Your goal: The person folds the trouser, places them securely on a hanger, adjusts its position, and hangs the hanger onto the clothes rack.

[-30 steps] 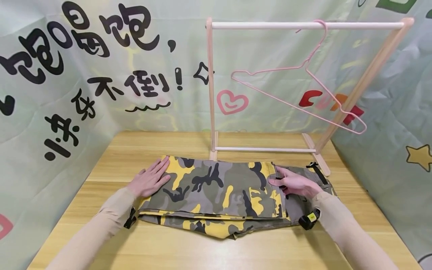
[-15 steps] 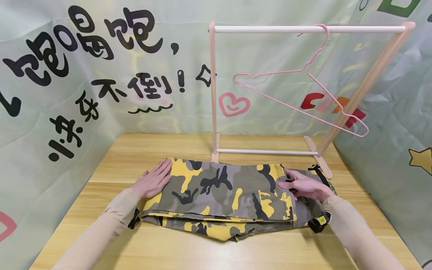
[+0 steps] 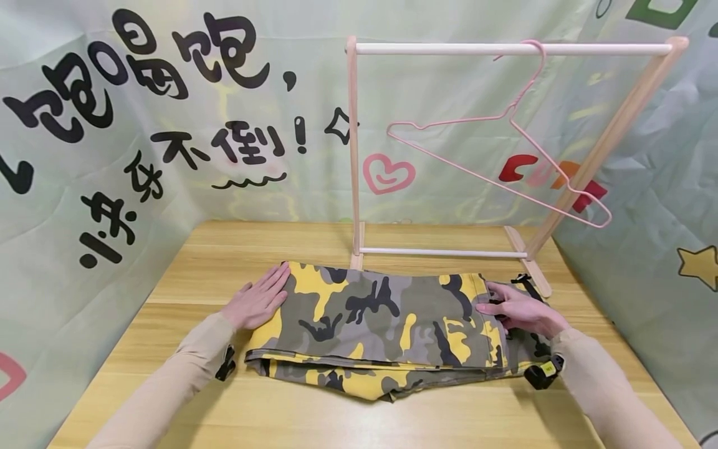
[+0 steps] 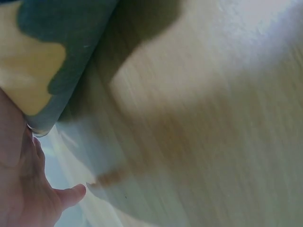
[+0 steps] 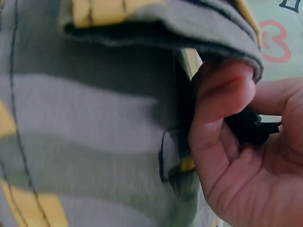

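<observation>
A pair of grey, black and yellow camouflage trousers [image 3: 364, 318] lies folded across the table in the head view. My left hand [image 3: 258, 300] rests on their left end, fingers straight along the fold. In the left wrist view that hand [image 4: 28, 189] is by the cloth's corner, its fingers mostly out of sight. My right hand [image 3: 524, 308] pinches the stitched hem of the upper layer at the right. The right wrist view shows its curled fingers [image 5: 227, 94] under this lifted hem [image 5: 213, 38], thumb partly hidden, with the lower layer [image 5: 94, 118] beneath.
Behind the trousers stands a wooden rack [image 3: 354, 156] with a white top bar [image 3: 437, 49]. From the bar hangs a pink hanger [image 3: 449, 153], tilted down to the right. Printed cloth [image 3: 269, 199] walls the wooden table [image 3: 314, 430] at the back and sides.
My right hand has drawn the trousers' upper layer to the right, over more of the lower one. My left hand has shifted slightly right with the cloth. The whole head view has shifted a little.
</observation>
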Available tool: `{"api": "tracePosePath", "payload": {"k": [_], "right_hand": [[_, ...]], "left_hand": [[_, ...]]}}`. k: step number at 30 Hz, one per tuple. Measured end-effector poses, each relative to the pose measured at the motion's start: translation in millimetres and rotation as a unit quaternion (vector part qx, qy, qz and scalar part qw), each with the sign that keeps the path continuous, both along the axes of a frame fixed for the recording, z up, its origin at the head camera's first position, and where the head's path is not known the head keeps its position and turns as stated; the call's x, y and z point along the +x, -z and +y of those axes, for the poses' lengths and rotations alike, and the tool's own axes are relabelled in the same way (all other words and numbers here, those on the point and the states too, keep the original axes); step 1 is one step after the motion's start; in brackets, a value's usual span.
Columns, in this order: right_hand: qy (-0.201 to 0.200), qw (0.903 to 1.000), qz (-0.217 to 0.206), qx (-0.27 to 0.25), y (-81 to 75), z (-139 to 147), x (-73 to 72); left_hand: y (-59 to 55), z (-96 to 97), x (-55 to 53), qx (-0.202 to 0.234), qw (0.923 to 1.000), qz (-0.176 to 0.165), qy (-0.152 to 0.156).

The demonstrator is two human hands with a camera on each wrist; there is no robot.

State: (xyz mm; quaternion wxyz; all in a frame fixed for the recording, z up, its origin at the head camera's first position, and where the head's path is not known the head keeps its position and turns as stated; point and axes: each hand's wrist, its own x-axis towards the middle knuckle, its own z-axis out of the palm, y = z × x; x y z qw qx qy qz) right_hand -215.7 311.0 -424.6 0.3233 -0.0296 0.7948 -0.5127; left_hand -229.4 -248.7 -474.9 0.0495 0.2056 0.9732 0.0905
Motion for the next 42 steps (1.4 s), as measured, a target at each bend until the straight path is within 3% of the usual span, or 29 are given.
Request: {"api": "tracePosePath", "payload": {"k": [13, 22, 42], "right_hand": [[0.002, 0.9998, 0.016, 0.013, -0.1, 14, 0.2], [0.010, 0.9985, 0.051, 0.015, -1.5, 22, 1.7], [0.031, 0.9980, 0.048, 0.029, -14.3, 42, -0.5]], "left_hand": [[4.8, 3.1, -0.2, 0.009, 0.9999, -0.004, -0.004], [6.4, 6.9, -0.8, 0.011, 0.9999, -0.006, 0.002], [3.0, 14.3, 1.3, 0.023, 0.9993, -0.030, -0.004]]}}
